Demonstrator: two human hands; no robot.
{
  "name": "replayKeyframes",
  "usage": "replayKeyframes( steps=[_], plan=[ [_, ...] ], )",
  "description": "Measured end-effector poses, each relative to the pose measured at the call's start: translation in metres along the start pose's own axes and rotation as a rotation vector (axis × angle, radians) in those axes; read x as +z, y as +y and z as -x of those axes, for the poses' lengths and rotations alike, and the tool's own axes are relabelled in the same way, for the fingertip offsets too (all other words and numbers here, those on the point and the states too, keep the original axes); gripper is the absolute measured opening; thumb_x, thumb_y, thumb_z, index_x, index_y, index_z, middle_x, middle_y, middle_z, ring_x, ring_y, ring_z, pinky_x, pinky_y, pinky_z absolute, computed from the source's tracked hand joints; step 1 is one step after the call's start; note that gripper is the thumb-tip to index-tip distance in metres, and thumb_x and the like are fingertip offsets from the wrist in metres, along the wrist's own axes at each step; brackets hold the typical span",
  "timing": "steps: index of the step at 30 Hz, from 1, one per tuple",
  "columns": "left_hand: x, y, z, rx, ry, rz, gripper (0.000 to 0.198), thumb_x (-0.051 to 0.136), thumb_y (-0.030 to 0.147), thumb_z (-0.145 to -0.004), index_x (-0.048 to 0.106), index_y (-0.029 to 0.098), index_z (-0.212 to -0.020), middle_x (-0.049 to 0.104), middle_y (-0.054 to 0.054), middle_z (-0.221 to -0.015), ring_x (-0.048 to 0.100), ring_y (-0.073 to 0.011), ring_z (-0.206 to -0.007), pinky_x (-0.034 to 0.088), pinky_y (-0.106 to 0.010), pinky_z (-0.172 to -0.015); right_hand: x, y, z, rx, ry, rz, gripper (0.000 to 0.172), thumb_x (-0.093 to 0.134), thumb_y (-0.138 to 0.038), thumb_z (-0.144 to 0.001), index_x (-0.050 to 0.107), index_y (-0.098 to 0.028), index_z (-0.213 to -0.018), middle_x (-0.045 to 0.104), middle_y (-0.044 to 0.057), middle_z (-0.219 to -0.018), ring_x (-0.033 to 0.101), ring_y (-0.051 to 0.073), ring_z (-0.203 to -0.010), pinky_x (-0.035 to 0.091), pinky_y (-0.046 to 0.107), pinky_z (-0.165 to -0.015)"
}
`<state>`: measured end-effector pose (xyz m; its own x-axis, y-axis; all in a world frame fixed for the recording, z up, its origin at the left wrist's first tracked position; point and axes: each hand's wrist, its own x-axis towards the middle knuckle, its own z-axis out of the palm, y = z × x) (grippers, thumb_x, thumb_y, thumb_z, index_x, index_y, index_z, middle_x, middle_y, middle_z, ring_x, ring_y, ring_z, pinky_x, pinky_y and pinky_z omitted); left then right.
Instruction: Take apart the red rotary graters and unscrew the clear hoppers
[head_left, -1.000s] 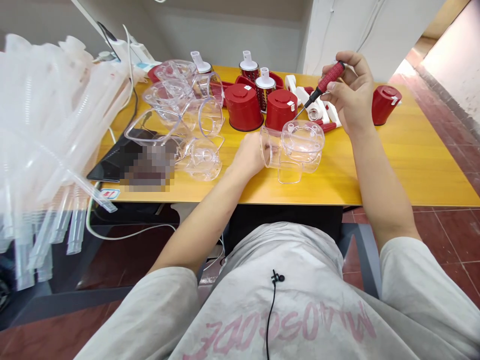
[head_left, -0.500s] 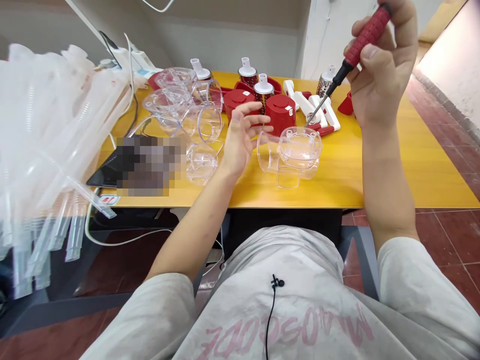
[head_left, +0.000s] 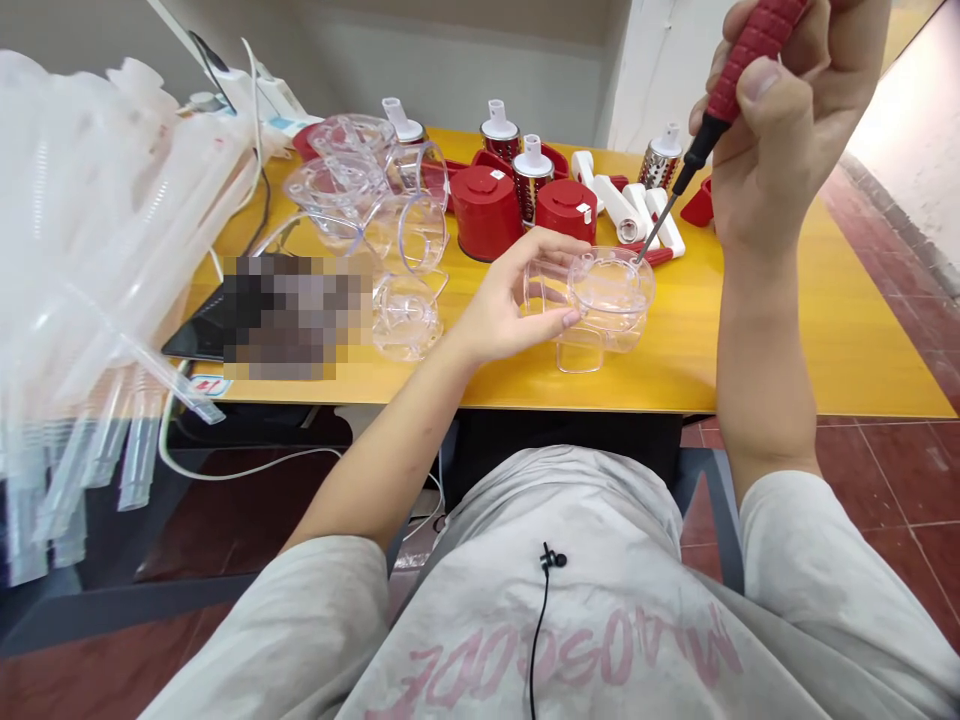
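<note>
My left hand [head_left: 510,300] wraps its fingers around the tubular side of a clear plastic housing [head_left: 611,290], which rests on the table. My right hand [head_left: 787,130] is raised above the table's right side, shut on a red-handled screwdriver [head_left: 754,45]. The screwdriver's thin metal shaft [head_left: 654,228] slants down, and its tip is at or just over the housing's far rim. Several similar clear housings [head_left: 405,320] stand to the left of my left hand.
Red lidded containers [head_left: 486,212], metal drum graters with white caps [head_left: 532,180] and white plastic handles [head_left: 619,210] stand behind the housing on the yellow table [head_left: 847,330]. Bundled clear plastic tubes [head_left: 97,250] fill the left side. A pixelated patch [head_left: 289,315] covers part of a dark tablet.
My left hand has come back from its raised, spread pose and closed around the housing. The screwdriver has shifted left, bringing its tip to the housing's rim.
</note>
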<state>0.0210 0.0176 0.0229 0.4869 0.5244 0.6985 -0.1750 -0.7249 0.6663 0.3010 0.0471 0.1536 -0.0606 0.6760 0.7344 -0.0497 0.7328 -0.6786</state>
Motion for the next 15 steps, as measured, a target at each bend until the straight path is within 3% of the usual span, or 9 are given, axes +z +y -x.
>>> replayKeyframes(
  steps=[5, 7, 9, 11, 15],
  plan=[
    [0.002, -0.008, 0.0, 0.06, 0.017, 0.02, 0.079, 0.102, 0.071, -0.093, 0.076, 0.03, -0.154, 0.084, -0.014, -0.147, 0.088, -0.0342, -0.128, 0.075, -0.038, -0.09, -0.002, -0.013, 0.02, 0.037, -0.003, 0.061, 0.081, 0.079, -0.102, -0.091, 0.071, -0.057, -0.158, 0.067, -0.015, -0.171, 0.079, 0.035, -0.157, 0.084, 0.032, -0.085],
    [0.003, -0.01, 0.0, 0.077, 0.025, 0.014, 0.077, 0.101, 0.071, -0.094, 0.075, 0.03, -0.154, 0.084, -0.014, -0.147, 0.088, -0.034, -0.127, 0.075, -0.039, -0.09, 0.003, -0.01, 0.017, -0.089, 0.03, 0.087, 0.078, 0.085, -0.101, -0.088, 0.074, -0.059, -0.153, 0.07, -0.017, -0.167, 0.083, 0.03, -0.149, 0.084, 0.033, -0.093],
    [0.003, -0.01, 0.0, 0.092, 0.029, -0.001, 0.077, 0.099, 0.074, -0.095, 0.075, 0.029, -0.153, 0.084, -0.014, -0.148, 0.089, -0.0338, -0.125, 0.076, -0.042, -0.094, 0.013, -0.005, 0.01, -0.334, 0.14, 0.09, 0.067, 0.088, -0.096, -0.088, 0.08, -0.059, -0.144, 0.075, -0.017, -0.156, 0.085, 0.024, -0.137, 0.083, 0.031, -0.1],
    [0.003, -0.008, -0.001, 0.098, 0.029, -0.017, 0.078, 0.098, 0.075, -0.096, 0.075, 0.029, -0.154, 0.084, -0.014, -0.15, 0.089, -0.0342, -0.126, 0.076, -0.046, -0.1, 0.024, 0.0, 0.003, -0.542, 0.233, 0.076, 0.055, 0.09, -0.09, -0.092, 0.085, -0.059, -0.137, 0.08, -0.016, -0.145, 0.085, 0.019, -0.121, 0.081, 0.028, -0.098],
    [0.003, -0.005, -0.002, 0.087, 0.034, -0.026, 0.076, 0.097, 0.072, -0.097, 0.075, 0.027, -0.154, 0.084, -0.015, -0.15, 0.088, -0.0344, -0.13, 0.075, -0.049, -0.108, 0.035, 0.001, 0.0, -0.58, 0.246, 0.082, 0.047, 0.09, -0.087, -0.094, 0.086, -0.062, -0.134, 0.084, -0.018, -0.139, 0.08, 0.014, -0.094, 0.078, 0.026, -0.084]
  ],
)
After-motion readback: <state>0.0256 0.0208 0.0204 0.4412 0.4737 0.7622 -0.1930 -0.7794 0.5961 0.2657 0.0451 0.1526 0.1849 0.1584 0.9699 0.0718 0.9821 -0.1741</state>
